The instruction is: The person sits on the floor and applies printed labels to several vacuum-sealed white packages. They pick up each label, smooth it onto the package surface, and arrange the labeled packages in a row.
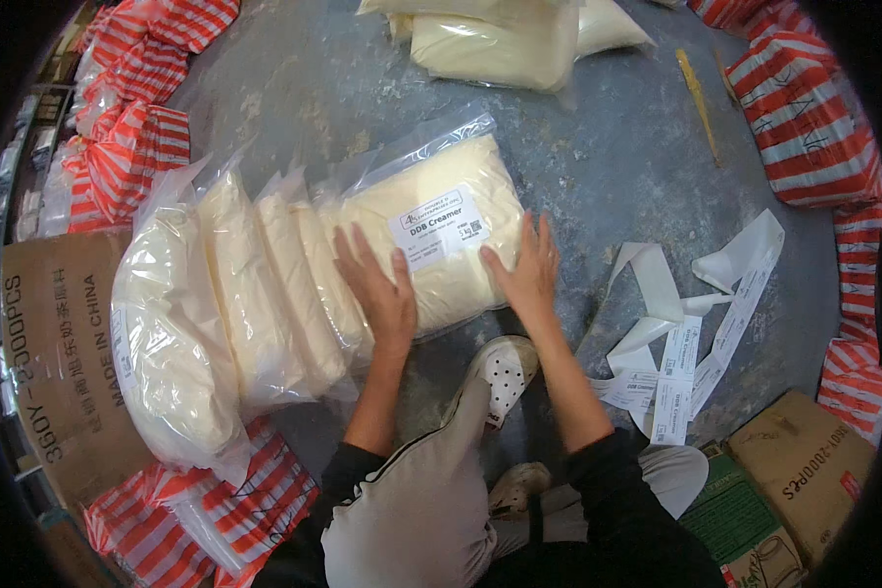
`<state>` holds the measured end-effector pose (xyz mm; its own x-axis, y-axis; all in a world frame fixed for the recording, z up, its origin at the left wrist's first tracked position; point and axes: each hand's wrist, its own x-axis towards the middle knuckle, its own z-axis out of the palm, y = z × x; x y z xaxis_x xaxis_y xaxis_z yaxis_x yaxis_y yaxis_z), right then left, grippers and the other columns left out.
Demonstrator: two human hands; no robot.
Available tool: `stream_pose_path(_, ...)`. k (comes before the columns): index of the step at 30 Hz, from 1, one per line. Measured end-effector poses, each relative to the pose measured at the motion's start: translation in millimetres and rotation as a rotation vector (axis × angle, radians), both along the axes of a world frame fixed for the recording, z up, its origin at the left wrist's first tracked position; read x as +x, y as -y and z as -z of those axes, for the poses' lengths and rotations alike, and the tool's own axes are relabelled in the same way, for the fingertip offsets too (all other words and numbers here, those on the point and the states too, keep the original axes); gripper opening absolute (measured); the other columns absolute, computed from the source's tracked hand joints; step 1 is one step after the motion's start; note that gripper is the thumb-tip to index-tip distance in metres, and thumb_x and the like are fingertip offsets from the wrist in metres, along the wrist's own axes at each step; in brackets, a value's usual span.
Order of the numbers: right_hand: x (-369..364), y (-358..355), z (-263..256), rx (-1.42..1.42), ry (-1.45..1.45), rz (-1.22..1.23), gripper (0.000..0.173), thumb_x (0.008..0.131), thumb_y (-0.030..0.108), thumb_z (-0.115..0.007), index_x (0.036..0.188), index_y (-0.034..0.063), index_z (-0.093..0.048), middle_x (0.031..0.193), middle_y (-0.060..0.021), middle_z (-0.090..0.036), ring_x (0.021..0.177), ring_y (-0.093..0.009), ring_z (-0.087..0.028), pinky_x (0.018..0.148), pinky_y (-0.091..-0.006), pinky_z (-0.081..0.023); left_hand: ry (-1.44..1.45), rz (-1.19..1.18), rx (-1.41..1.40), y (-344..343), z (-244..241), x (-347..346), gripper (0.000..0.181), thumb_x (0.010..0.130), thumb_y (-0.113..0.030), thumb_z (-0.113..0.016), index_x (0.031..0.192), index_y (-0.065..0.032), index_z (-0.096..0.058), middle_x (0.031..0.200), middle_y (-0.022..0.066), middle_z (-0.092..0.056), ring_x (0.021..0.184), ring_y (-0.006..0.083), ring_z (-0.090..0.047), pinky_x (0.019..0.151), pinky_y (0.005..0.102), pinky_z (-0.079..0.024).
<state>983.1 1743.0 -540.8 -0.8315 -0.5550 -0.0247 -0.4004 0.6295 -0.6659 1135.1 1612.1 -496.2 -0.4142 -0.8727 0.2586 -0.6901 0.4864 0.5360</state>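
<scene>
A clear plastic bag of pale yellow powder [441,173] with a white printed label [439,228] lies tilted on the floor, its left side against a row of similar bags. My left hand [377,287] rests with spread fingers on its left side. At the right edge is my right hand [527,268], its thumb over the top face and its fingers straight along the side. Neither hand is closed around the bag. To the left, several more filled bags [264,294] lean in a row, the leftmost bag [173,331] standing in front of a cardboard box [66,353].
A loose strip of printed labels [676,353] curls on the concrete floor [595,169] at right. More powder bags [492,51] lie at the far side. Red-and-white striped sacks [801,117] line the edges. Cardboard boxes [801,470] stand at lower right; my shoe [506,378] is close by.
</scene>
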Motion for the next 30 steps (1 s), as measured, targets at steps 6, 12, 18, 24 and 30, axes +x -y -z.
stream_pose_path(6,22,-44,22,0.016,-0.024,-0.161,0.075,0.096,0.045,-0.062,0.153,0.0024,-0.038,0.155,-0.0311,-0.033,0.147,-0.048,-0.025,0.121,-0.0604,-0.013,0.362,0.194,-0.105,-13,48,-12,0.061,0.102,-0.039,-0.052,0.156,-0.0138,-0.039,0.163,0.0169,-0.030,0.152,0.0403,-0.020,0.122,0.0615,-0.009)
stream_pose_path(12,15,-33,45,-0.054,-0.184,-0.017,0.069,0.096,0.043,-0.062,0.151,0.0078,-0.041,0.157,-0.0234,-0.034,0.146,-0.044,-0.030,0.120,-0.0596,-0.017,-0.439,0.258,0.235,-6,0,-124,0.030,0.103,-0.021,-0.055,0.121,0.0013,-0.064,0.125,0.0196,-0.064,0.123,0.0328,-0.058,0.107,0.0431,-0.041)
stream_pose_path(18,23,-19,52,-0.115,-0.159,-0.058,0.073,0.092,0.046,-0.063,0.152,0.0110,-0.041,0.158,-0.0188,-0.034,0.145,-0.041,-0.032,0.119,-0.0583,-0.020,-0.545,0.444,1.254,109,-35,-328,0.065,0.097,-0.055,-0.061,0.129,0.0017,-0.057,0.107,0.0118,-0.070,0.088,0.0180,-0.067,0.072,0.0294,-0.053)
stream_pose_path(24,12,-36,63,-0.140,-0.136,-0.022,0.076,0.090,0.042,-0.067,0.154,0.0139,-0.037,0.160,-0.0175,-0.031,0.145,-0.042,-0.030,0.119,-0.0590,-0.021,-0.715,0.190,1.447,108,-69,-460,0.076,0.083,-0.072,-0.069,0.110,-0.0021,-0.056,0.088,0.0067,-0.065,0.076,0.0154,-0.063,0.061,0.0289,-0.051)
stream_pose_path(30,14,-32,59,-0.133,-0.120,-0.034,0.074,0.091,0.045,-0.066,0.153,0.0129,-0.040,0.160,-0.0175,-0.031,0.146,-0.041,-0.030,0.119,-0.0583,-0.021,-1.155,0.127,1.094,105,-48,-455,0.040,0.091,-0.045,-0.073,0.087,-0.0097,-0.055,0.064,-0.0032,-0.040,0.047,0.0101,-0.040,0.041,0.0255,-0.033)
